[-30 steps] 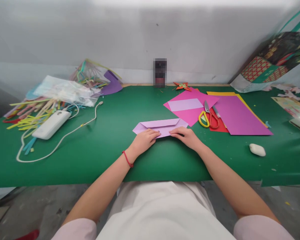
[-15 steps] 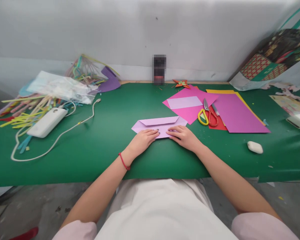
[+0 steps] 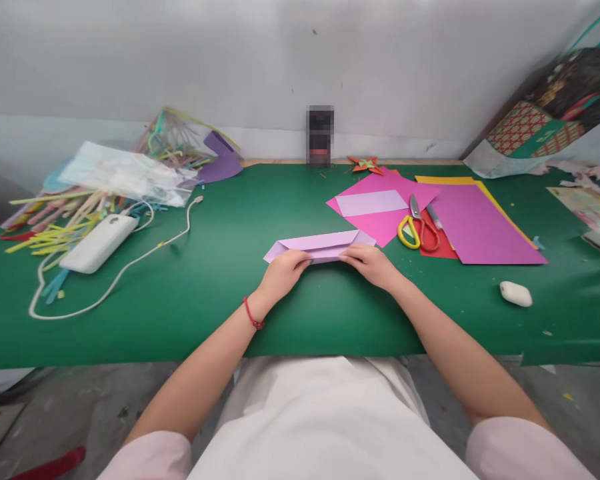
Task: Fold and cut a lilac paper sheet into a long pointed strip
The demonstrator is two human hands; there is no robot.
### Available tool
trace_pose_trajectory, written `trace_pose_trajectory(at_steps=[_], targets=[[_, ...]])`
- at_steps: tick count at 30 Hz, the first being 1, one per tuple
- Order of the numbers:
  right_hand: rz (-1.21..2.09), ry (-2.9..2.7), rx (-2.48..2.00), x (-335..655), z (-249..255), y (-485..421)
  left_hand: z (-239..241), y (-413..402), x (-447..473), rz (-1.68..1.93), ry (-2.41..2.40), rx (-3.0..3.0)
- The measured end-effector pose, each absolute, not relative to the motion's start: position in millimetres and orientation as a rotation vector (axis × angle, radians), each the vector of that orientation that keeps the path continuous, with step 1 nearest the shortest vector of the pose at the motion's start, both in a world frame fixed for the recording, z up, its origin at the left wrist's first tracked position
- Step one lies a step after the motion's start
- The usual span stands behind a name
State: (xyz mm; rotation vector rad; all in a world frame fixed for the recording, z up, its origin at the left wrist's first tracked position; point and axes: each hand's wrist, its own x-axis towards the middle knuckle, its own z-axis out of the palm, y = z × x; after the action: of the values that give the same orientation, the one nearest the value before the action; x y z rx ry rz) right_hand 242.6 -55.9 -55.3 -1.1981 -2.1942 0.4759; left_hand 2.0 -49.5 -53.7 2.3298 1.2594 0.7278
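Observation:
A folded lilac paper (image 3: 320, 244) lies on the green table mat (image 3: 220, 280) in front of me. My left hand (image 3: 283, 273) pinches its near edge left of the middle, fingers curled. My right hand (image 3: 373, 265) grips the near edge right of the middle, fingers bent over the paper. The near edge of the paper is lifted slightly off the mat. A red cord circles my left wrist.
Pink, purple, yellow and red sheets (image 3: 460, 223) lie at the right with yellow-handled scissors (image 3: 414, 230) on them. A white power bank (image 3: 99, 243) with cable, paper strips and a plastic bag sit at left. A white eraser-like lump (image 3: 515, 293) lies right. A patterned bag (image 3: 545, 120) leans at far right.
Both hands went from pressing flat on the lilac paper to pinching its near edge and lifting it, so the paper looks narrower.

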Motion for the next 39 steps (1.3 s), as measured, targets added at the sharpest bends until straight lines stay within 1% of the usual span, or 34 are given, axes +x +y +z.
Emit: trace_pose_trajectory(at_steps=[4, 9, 18, 24, 27, 30, 35, 39], targets=[[0.632, -2.083, -1.337, 239.5, -50.1, -43.8, -49.3, -46.4, 5.4, 0.751, 1.340, 2.097], [0.643, -1.920, -1.553, 232.6, -46.8, -34.5, -42.3, -44.2, 10.5, 0.708, 1.457, 1.893], [0.545, -1.999, -1.700, 224.3, -48.0, -27.1, -49.1, -48.8, 21.1, 0.777, 1.612, 2.061], [0.566, -2.005, -1.787, 221.0, -41.8, -28.7, -46.6, -53.6, 19.3, 0.716, 1.695, 2.173], [0.586, -1.980, -1.759, 220.5, -44.3, -29.3, -44.5, -56.0, 15.9, 0.761, 1.712, 2.369], [0.574, -1.928, -1.716, 220.3, -50.9, -32.6, -38.6, -49.3, 13.5, 0.802, 1.627, 2.487], [0.488, -1.885, -1.493, 221.3, -54.3, -40.3, -22.3, -16.6, 14.5, 0.500, 1.546, 2.292], [0.294, -1.883, -1.290, 223.7, -45.1, -43.8, -13.4, 8.1, 14.2, 0.359, 1.520, 2.272]])
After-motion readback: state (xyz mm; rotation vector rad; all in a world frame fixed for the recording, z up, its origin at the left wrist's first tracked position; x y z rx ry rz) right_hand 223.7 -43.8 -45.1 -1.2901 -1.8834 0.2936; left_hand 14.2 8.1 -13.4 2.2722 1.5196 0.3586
